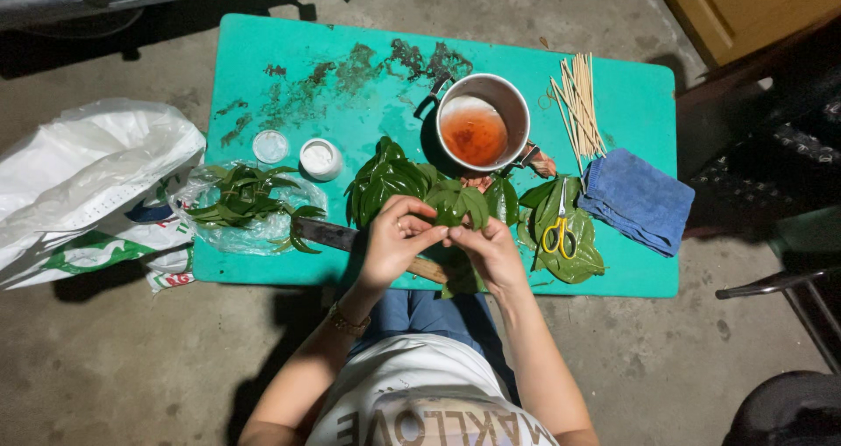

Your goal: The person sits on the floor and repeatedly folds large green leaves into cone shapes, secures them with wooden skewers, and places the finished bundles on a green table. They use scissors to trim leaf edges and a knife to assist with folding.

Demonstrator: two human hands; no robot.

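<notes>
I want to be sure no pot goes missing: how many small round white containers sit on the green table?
2. One small round white container sits left of the other, both behind the clear bag of green leaves. More may be hidden under leaves.

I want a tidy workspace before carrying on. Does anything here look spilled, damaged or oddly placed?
Yes. Dark smears and crumbs stain the far part of the green table. A knife lies at the near edge, partly under leaves. Scissors rest on a leaf. Both hands, left hand and right hand, hold a folded leaf.
</notes>
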